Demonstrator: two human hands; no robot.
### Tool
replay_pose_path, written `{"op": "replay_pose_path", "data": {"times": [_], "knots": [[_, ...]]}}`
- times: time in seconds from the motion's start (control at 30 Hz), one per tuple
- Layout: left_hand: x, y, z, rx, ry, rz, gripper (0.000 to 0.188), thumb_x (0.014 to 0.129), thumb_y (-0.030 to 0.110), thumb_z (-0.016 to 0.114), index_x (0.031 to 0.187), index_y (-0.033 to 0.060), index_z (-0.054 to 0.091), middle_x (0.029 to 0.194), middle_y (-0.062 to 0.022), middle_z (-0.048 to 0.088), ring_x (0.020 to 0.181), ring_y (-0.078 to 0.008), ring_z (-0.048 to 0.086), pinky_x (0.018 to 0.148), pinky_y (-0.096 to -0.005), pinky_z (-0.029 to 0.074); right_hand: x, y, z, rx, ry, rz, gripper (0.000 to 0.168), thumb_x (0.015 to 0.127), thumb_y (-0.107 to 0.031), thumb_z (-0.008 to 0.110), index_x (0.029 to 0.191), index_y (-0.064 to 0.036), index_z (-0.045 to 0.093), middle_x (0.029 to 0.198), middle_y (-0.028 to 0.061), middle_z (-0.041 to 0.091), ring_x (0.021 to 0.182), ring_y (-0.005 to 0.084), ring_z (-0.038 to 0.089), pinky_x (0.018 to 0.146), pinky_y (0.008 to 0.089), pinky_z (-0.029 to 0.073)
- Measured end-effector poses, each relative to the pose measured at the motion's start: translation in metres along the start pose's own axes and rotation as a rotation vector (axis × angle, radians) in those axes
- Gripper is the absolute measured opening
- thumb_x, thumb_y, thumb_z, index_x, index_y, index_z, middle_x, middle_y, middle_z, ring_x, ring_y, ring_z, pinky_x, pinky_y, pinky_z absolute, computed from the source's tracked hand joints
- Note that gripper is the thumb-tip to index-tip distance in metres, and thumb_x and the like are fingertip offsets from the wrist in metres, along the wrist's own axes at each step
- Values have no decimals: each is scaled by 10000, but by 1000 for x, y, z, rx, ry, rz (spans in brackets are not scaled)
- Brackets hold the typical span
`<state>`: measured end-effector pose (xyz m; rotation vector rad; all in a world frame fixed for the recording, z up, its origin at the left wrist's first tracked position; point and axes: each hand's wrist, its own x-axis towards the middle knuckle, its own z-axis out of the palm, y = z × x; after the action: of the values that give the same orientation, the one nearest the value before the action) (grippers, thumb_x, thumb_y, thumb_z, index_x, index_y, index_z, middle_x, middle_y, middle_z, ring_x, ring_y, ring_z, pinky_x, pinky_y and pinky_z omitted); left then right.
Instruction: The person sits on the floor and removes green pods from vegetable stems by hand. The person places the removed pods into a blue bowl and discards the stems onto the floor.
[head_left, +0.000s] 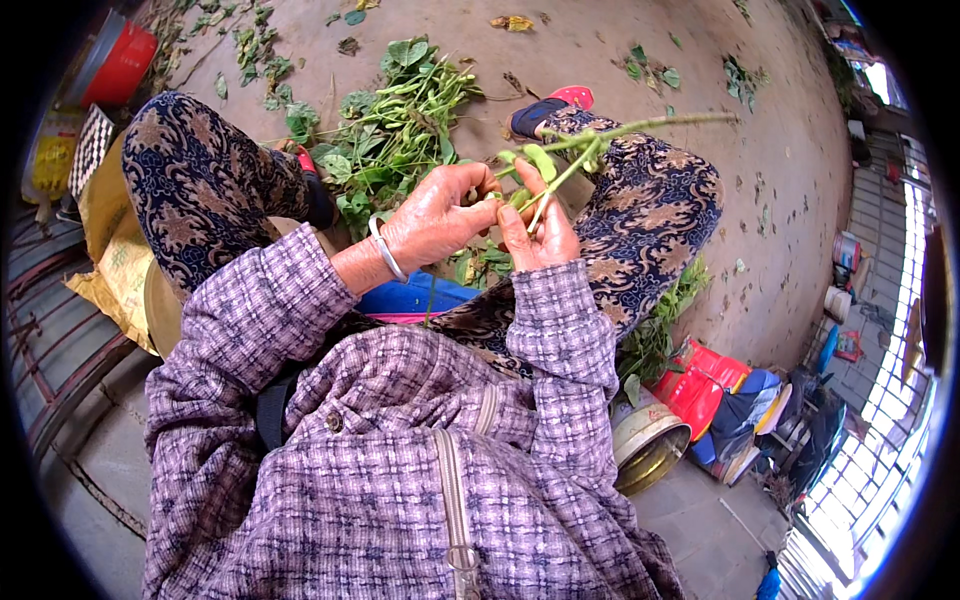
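Note:
In front of my lap, my right hand (551, 229) holds a green bean stem (577, 161) between thumb and fingers. Plump pods (540, 161) hang on it, and its bare end points to the upper right. My left hand (450, 214), with a silver bangle (386, 251) at its wrist, meets the right one at the thumbs. Its thumb and fingers are closed around small green pods (493, 196), mostly hidden by the fingers. On the ground between my feet lies a heap of pod-bearing bean plants (412, 105). A blue container edge (420, 295) shows below my wrists.
Loose leaves (652, 71) are strewn over the concrete floor (750, 247). More cut plants (664, 322) lie by my right thigh, near a metal tin (652, 442) and a red bag (701, 382). To my left are a yellow sack (120, 270) and a red bucket (120, 64).

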<state>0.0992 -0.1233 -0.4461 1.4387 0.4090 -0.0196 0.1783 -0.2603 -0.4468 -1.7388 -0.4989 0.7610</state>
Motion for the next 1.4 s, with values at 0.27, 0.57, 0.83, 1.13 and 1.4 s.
{"op": "replay_pose_path", "data": {"times": [0.27,0.57,0.83,1.13,1.4], "knots": [[-1,-9,6,-218,-24,-36,196,842,125,500,988,21,580,647,68,493,532,-6,397,437,-168,294,1,-9,0,-52,-58,-161,239,862,-143,556,1070,-30,584,917,62,511,778,127,530,709,235,451],[-21,2,-14,-428,-88,-208,232,833,89,456,1020,-1,559,618,63,466,457,-10,348,400,-173,249,-4,-27,2,69,-195,-37,202,862,-101,538,1038,-27,605,899,25,570,758,88,516,701,226,431],[-76,55,-83,-306,7,-73,231,915,178,441,961,-17,555,654,-25,533,415,1,283,366,-145,210,-10,-45,-16,223,-320,61,272,890,-155,531,1126,-21,545,1011,10,602,770,30,503,663,179,423],[-226,49,-212,77,453,-257,394,933,335,373,803,13,559,589,-47,540,378,-32,371,338,-168,275,-12,-48,-23,95,-463,30,339,896,-184,522,1190,-18,504,1038,7,604,788,38,492,745,189,412],[-272,-51,-275,721,441,-299,218,885,157,522,1020,7,605,944,-48,637,730,-93,554,643,-246,462,-12,-60,-26,80,-580,73,302,889,-168,523,1127,16,558,1055,51,607,777,72,512,748,209,420]]}}
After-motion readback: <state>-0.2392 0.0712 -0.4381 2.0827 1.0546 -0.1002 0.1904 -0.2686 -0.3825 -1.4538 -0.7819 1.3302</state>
